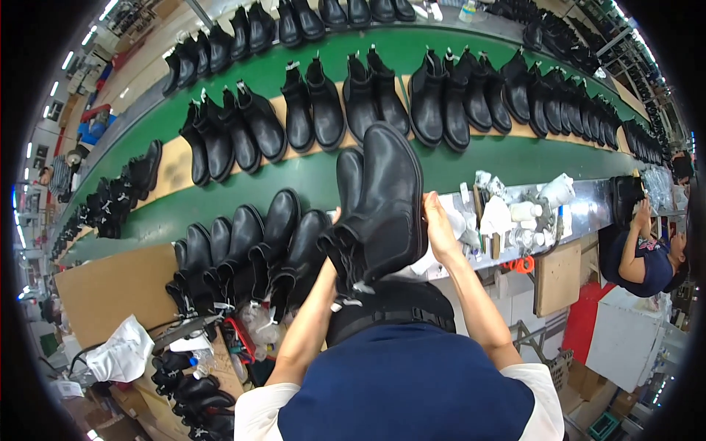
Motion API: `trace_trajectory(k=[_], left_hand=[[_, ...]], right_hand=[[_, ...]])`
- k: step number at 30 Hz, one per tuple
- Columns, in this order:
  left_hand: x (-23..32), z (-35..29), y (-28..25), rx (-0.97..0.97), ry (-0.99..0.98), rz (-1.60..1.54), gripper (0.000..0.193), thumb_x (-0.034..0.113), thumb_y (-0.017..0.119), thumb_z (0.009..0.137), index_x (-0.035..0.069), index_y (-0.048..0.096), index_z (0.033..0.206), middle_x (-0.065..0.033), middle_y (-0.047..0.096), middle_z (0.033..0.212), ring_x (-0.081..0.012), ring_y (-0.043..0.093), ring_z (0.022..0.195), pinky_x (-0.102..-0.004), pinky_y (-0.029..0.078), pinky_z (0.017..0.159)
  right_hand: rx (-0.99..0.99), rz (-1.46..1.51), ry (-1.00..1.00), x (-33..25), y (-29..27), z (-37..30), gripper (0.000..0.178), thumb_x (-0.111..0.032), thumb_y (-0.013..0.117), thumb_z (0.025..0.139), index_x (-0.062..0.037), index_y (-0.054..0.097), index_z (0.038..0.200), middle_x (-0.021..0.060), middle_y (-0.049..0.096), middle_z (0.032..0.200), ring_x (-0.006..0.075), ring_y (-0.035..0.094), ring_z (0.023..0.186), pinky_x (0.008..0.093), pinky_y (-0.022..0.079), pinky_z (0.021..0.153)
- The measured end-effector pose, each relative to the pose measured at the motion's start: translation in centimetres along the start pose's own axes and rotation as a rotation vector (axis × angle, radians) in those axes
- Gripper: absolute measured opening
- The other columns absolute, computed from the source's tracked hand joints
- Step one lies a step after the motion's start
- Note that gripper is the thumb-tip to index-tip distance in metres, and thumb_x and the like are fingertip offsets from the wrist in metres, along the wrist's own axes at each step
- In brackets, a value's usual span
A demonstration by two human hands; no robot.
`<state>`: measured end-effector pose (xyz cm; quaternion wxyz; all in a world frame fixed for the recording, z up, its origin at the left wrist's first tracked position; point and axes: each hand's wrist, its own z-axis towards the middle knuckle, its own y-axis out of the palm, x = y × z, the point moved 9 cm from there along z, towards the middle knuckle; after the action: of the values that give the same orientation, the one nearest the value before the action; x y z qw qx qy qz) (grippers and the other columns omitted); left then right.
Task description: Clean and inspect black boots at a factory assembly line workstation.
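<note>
A pair of black leather ankle boots (pixel 382 198) is held up in front of me, toes pointing away and small white tabs hanging at the tops. My right hand (pixel 439 226) grips the pair from the right, its thumb along the edge of the sole. On the other side my left hand (pixel 336 215) supports the boots; most of its fingers are hidden behind them. Just left of that arm, several black boots (pixel 283 220) stand side by side on the near bench edge.
Beyond the bench a green conveyor (pixel 309 180) carries rows of paired boots. Bottles, cloths and orange-handled scissors (pixel 521 264) crowd a metal ledge (pixel 588 209) at right. A cardboard sheet (pixel 118 287) and white cloth (pixel 121 350) lie at left. A co-worker (pixel 640 257) works far right.
</note>
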<state>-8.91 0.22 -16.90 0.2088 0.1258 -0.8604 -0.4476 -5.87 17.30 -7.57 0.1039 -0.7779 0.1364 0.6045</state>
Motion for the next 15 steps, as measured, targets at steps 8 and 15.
trace_trajectory(k=[8,15], left_hand=[[5.0,-3.1,0.1,0.398,0.748,0.712,0.041,0.048,0.038,0.095,0.008,0.048,0.096,0.0013,0.043,0.085,-0.0088,0.040,0.078,-0.0234,0.036,0.072],[5.6,-5.5,5.6,0.178,0.653,0.488,0.053,0.053,0.034,0.094,0.004,0.053,0.090,-0.0052,0.053,0.080,-0.0142,0.054,0.076,-0.0281,0.046,0.068]], right_hand=[[0.234,-0.146,-0.197,1.1,-0.6,-0.5,0.052,-0.046,0.034,0.095,0.0027,0.044,0.109,0.0180,0.052,0.100,0.0258,0.048,0.095,0.0335,0.037,0.086],[0.137,0.009,-0.190,1.0,0.1,-1.0,0.048,-0.042,0.035,0.096,0.0038,0.048,0.101,0.0126,0.052,0.092,0.0201,0.048,0.086,0.0291,0.038,0.081]])
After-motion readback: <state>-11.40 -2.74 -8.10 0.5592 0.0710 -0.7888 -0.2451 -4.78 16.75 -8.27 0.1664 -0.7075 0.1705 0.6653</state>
